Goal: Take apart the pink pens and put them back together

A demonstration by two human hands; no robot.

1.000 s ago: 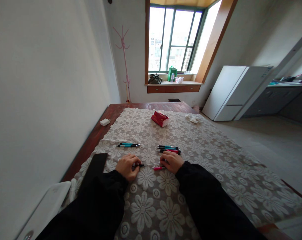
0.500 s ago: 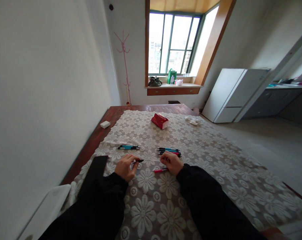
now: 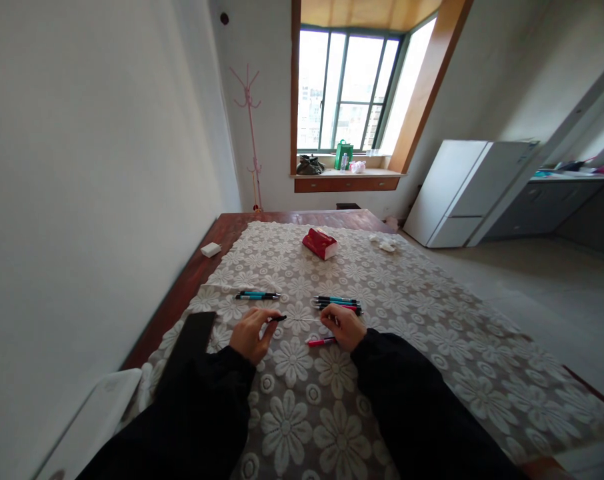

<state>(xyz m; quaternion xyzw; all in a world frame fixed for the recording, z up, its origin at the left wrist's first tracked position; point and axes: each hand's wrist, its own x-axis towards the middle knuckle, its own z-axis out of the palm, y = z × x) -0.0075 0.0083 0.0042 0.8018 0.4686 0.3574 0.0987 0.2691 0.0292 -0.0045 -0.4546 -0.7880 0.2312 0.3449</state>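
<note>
My left hand [image 3: 251, 335] pinches the black tip piece [image 3: 278, 319] of a taken-apart pen. My right hand [image 3: 343, 326] holds the other end of a thin clear refill [image 3: 303, 320] that runs between the two hands. A pink pen barrel [image 3: 321, 342] lies on the lace cloth just under my right hand. Beyond my right hand lies a small bundle of teal, black and pink pens [image 3: 338, 303]. Two teal and black pens [image 3: 256, 295] lie beyond my left hand.
A flowered lace cloth [image 3: 362, 393] covers the dark wooden table. A red packet [image 3: 321, 242] and crumpled white tissue [image 3: 385, 243] lie farther back, a white block [image 3: 211, 249] at the left edge. A black flat object [image 3: 192, 337] lies by my left arm. A white fridge [image 3: 462, 193] stands at the right.
Both hands lifted slightly and moved away from me, the refill stretched between them. The pink barrel now lies free on the cloth. The view tilted down a little.
</note>
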